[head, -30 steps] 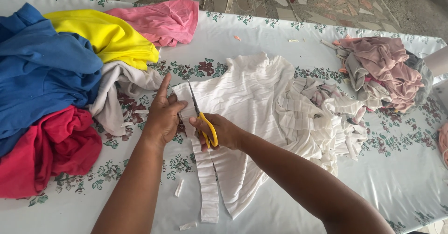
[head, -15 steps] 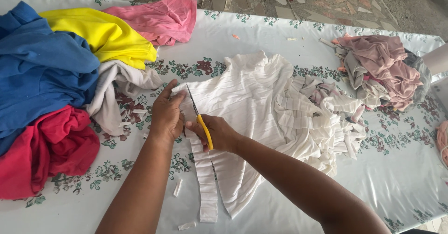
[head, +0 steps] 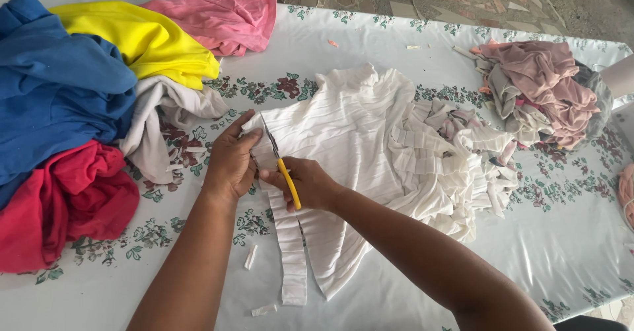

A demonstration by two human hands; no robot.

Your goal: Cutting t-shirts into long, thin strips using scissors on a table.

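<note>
A white ribbed garment (head: 356, 139) lies spread on the table in front of me. My right hand (head: 307, 182) grips yellow-handled scissors (head: 282, 166), blades closed and pointing away along the garment's left edge. My left hand (head: 231, 159) pinches that edge beside the blades, fingers on the fabric. A long cut white strip (head: 292, 258) hangs from the cut toward me. Several cut white strips (head: 456, 153) are heaped on the garment's right side.
A pile of blue (head: 59, 87), yellow (head: 142, 40), pink (head: 224, 17), red (head: 66, 199) and beige (head: 162, 116) clothes fills the left. A mauve and grey pile (head: 545, 87) sits at the far right. Small white scraps (head: 251, 257) lie on the floral tablecloth (head: 561, 238).
The scissor blades have shut and advanced along the edge. My left index finger, raised a second ago, has come down onto the fabric.
</note>
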